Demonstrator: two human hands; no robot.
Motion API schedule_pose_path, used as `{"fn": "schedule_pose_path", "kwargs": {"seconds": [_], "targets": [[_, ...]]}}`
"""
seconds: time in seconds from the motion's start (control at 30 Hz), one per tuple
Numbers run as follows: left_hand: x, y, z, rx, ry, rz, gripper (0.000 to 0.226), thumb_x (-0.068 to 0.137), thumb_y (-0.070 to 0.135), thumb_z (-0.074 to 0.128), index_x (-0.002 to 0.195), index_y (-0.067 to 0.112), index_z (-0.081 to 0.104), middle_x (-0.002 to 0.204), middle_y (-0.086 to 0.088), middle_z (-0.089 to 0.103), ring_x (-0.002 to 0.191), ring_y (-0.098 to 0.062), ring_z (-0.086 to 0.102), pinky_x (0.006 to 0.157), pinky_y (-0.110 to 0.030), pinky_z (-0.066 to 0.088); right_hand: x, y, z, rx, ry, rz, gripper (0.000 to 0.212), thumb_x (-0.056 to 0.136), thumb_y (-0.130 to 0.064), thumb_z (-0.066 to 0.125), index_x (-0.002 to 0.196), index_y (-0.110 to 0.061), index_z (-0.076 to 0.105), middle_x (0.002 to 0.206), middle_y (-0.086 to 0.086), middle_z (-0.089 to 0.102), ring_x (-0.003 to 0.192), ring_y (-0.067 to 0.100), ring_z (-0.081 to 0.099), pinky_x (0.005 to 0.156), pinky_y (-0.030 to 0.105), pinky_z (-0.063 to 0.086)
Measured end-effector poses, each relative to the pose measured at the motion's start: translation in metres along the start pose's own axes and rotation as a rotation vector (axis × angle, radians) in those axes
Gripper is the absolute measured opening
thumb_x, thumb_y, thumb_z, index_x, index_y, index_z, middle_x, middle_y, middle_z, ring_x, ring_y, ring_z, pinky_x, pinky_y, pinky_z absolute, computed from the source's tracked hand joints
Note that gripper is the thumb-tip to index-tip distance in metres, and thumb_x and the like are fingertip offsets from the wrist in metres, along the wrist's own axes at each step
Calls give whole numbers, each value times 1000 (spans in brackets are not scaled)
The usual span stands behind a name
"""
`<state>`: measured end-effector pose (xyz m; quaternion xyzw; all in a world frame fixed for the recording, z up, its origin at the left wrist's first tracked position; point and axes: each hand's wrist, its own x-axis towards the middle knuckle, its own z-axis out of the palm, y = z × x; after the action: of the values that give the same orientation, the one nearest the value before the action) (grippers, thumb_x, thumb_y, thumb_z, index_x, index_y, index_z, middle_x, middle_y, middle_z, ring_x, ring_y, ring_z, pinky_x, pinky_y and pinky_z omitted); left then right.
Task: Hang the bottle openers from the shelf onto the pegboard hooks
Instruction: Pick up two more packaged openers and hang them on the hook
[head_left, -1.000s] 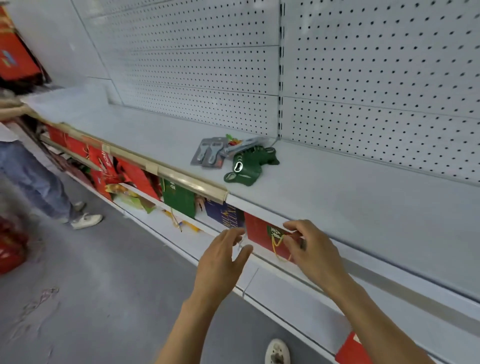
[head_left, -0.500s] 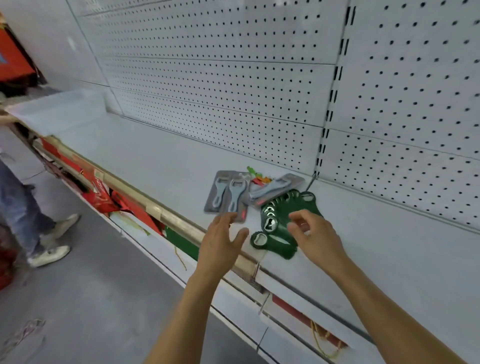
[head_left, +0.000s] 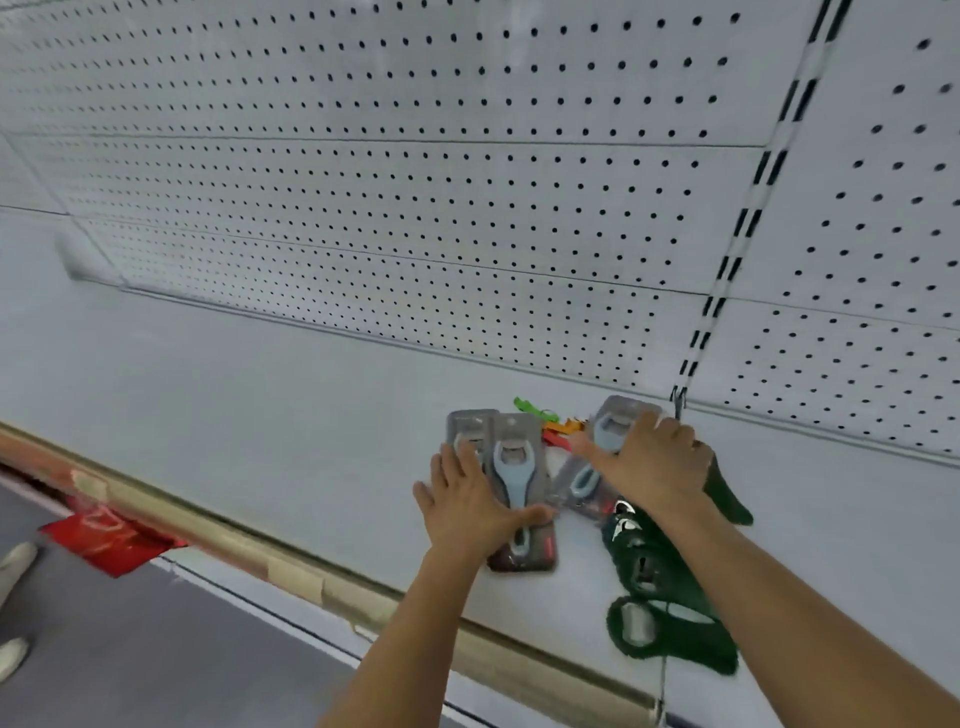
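our left hand (head_left: 470, 506) lies flat, fingers straight, on the blue carded bottle openers (head_left: 511, 467) on the shelf (head_left: 260, 415). at its 2 o'clock our right hand (head_left: 652, 457) covers another carded opener (head_left: 605, 431); whether it grips we cannot tell. green openers (head_left: 660, 587) lie at 4 o'clock, below the pegboard (head_left: 415, 182).

Grey shelf (head_left: 270, 395) below white pegboard (head_left: 415, 182). Left hand (head_left: 470, 506) lies flat, fingers spread, on two overlapping carded bottle openers (head_left: 511, 467), pale blue, thumb across front one's handle. Right hand (head_left: 652, 460) rests on third carded opener (head_left: 597, 457), tilted, just right of those; fingers bent over it, grip unclear. Dark green openers (head_left: 660, 597) lie under and beside right forearm, near shelf front. Green, orange, red pieces (head_left: 550, 423) behind cards, too small to identify. Red package (head_left: 104, 535) below shelf edge at left.
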<state>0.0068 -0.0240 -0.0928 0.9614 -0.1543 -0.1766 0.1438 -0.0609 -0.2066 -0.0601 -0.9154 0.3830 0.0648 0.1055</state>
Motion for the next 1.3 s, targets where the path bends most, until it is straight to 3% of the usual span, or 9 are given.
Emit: {"fn": "schedule_pose_path", "kwargs": {"seconds": [0.07,0.2,0.37,0.53,0.6,0.8,1.0,1.2,1.3], "targets": [[17,-8,-8,18,-42,84,132,63,79,64,154,12,-6,164,-8,-2,151,-25,1,120,-50,9,6,-9,2,-16,-29,18,118,69,-86,44,147,-2,17,146,24,34,134,39,34,106,53,33],[43,-18,-32,17,-102,255,105,69,59,74,148,12,23,151,-5,33,138,-24,34,109,-40,35,17,-16,3,117,-59,108,119,68,-70,67,148,-3,9,146,26,32,135,41,32,109,52,32],[61,-20,-45,-104,-114,285,62,74,36,76,120,9,43,120,-7,43,117,-26,42,92,-34,42,20,-14,3,452,67,181,107,68,-35,83,145,-4,15,139,23,41,128,40,41,105,50,38],[52,-5,-52,-436,-33,258,42,78,31,73,105,16,45,98,0,57,85,-17,57,65,-33,51,11,-5,4,753,152,187,85,67,-20,83,136,-14,32,120,10,56,98,26,61,76,40,57],[46,2,-54,-540,-30,259,36,81,22,72,105,18,45,98,2,60,84,-17,60,68,-36,57,2,1,-3,846,165,174,80,68,-15,83,132,-15,36,117,5,56,94,21,62,66,28,54],[4,29,-50,-780,-100,308,34,81,19,76,106,19,53,95,7,65,82,-4,63,58,-15,46,-48,22,-25,1063,198,126,73,70,-18,83,130,-25,41,103,-2,62,91,16,64,70,26,52],[-66,73,-22,-837,-193,392,39,78,36,76,112,26,60,107,8,69,98,-12,65,84,-33,54,-122,84,-33,1247,225,191,74,71,-18,83,130,-26,40,102,0,65,87,14,67,67,26,54],[-164,131,23,-827,-218,474,24,85,23,72,105,21,60,95,11,66,83,1,61,59,-10,43,-204,183,-36,1314,289,245,59,72,-14,82,119,-21,47,102,5,67,85,18,69,67,28,57],[-220,161,51,-854,-262,505,22,86,18,71,105,20,60,97,8,67,84,-2,63,59,-11,44,-251,241,-37,1311,321,267,40,77,-12,78,109,-16,54,98,2,68,84,14,68,62,21,51]]}}
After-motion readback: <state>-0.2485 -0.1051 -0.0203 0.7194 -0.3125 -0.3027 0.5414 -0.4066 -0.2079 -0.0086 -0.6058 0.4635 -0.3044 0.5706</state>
